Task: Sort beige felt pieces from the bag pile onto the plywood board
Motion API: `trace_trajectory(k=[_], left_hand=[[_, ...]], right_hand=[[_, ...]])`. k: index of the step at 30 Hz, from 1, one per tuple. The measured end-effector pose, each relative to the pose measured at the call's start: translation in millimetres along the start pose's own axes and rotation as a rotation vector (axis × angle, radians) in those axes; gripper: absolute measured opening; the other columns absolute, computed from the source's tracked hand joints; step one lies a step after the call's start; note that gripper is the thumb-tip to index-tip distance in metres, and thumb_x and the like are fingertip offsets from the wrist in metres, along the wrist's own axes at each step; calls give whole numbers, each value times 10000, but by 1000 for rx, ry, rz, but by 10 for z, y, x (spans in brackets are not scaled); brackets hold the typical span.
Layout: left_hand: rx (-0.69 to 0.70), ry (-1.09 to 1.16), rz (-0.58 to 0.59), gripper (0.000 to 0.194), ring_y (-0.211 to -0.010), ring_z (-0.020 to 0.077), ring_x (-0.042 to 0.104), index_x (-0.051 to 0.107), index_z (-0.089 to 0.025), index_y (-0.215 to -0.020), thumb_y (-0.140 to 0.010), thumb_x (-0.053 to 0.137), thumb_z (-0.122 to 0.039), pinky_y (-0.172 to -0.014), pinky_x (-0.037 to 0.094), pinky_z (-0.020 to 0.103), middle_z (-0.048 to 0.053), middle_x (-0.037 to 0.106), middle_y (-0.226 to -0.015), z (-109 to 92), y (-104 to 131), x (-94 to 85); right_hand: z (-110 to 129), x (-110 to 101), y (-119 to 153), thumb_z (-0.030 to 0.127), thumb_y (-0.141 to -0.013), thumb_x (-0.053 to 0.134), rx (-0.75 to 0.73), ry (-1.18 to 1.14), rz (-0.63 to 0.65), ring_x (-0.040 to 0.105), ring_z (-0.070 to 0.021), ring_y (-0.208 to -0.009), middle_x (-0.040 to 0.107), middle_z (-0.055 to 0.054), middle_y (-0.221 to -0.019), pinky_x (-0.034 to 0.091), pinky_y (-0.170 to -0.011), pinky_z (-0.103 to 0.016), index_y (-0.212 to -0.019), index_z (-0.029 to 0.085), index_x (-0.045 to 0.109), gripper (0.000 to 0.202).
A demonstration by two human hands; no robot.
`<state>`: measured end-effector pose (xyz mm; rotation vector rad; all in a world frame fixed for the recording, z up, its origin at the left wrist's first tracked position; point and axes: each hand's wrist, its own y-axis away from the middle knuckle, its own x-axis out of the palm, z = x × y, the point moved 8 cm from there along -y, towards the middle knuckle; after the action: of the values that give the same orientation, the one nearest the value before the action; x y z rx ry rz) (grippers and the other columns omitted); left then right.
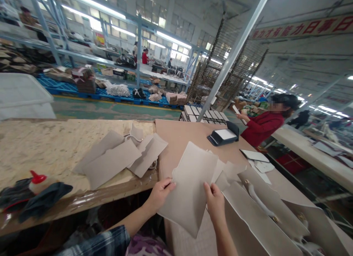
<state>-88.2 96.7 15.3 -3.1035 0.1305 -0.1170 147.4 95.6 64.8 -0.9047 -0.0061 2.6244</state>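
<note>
A flat greyish-beige panel [193, 175] is held up in front of me, over the front edge of the pinkish-beige tabletop [176, 138]. My left hand [162, 193] pinches its left edge, thumb on top. On its right edge my right hand [214, 201] has the same kind of grip. To the left, several similar panels [113, 162] lie in a loose pile on the wooden table [55, 138]. Larger beige pieces with handles [259, 199] are heaped to the right of my right hand.
A bottle with a red cap [38, 178] stands among dark cloths [45, 201] at the left. A dark case with a white top [224, 135] and white pieces [257, 158] lie farther back. Beyond the table's right side stands a person in a red jacket [263, 127].
</note>
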Motion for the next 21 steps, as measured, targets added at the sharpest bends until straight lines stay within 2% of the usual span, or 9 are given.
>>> trace_trajectory(k=[4,8,10,15,17,19,21], left_hand=[[12,-24,5,396,-664,145,446,573,-164,-626,-768,583,-533,-630,368,242,2,501,-662,6,7,54],[-29,-11,21,388,-661,146,441,566,-169,-632,-758,574,-536,-623,355,243,-2,498,-653,49,-17,90],[-40,-2,32,387,-661,145,437,568,-169,-638,-751,577,-539,-628,351,244,-2,496,-658,65,-31,106],[-59,23,90,406,-673,148,426,592,-162,-663,-742,584,-560,-632,331,252,5,493,-678,110,20,122],[-84,48,109,423,-646,136,395,555,-160,-631,-731,585,-570,-613,305,255,-5,457,-647,147,45,94],[-93,65,83,445,-633,128,371,511,-161,-598,-721,587,-582,-599,283,258,-12,419,-622,165,23,16],[-78,71,20,466,-630,125,358,493,-162,-588,-718,587,-599,-589,275,258,-15,401,-613,150,-46,-101]], right_hand=[[-105,-2,-66,662,-665,469,-1,-11,-24,288,-117,-537,247,44,-519,236,-544,-291,-522,237,260,494],[-317,127,-67,681,-722,484,135,-192,92,377,-137,-516,357,29,-522,296,-510,-288,-575,220,403,491],[-339,144,-114,696,-749,468,164,-256,128,411,-143,-490,412,26,-537,327,-491,-292,-644,208,465,499],[-196,-100,-263,627,-725,493,73,-83,-20,366,-126,-523,352,40,-504,300,-518,-287,-570,207,434,452],[-224,-120,-240,601,-723,493,120,-81,-53,401,-136,-565,410,23,-521,326,-541,-287,-567,197,470,434],[-360,22,-162,609,-682,575,256,-252,-6,510,-165,-650,586,-17,-666,400,-572,-280,-732,171,587,440],[-475,297,-48,633,-620,659,359,-447,115,601,-204,-755,682,-58,-864,481,-627,-295,-990,167,609,597]])
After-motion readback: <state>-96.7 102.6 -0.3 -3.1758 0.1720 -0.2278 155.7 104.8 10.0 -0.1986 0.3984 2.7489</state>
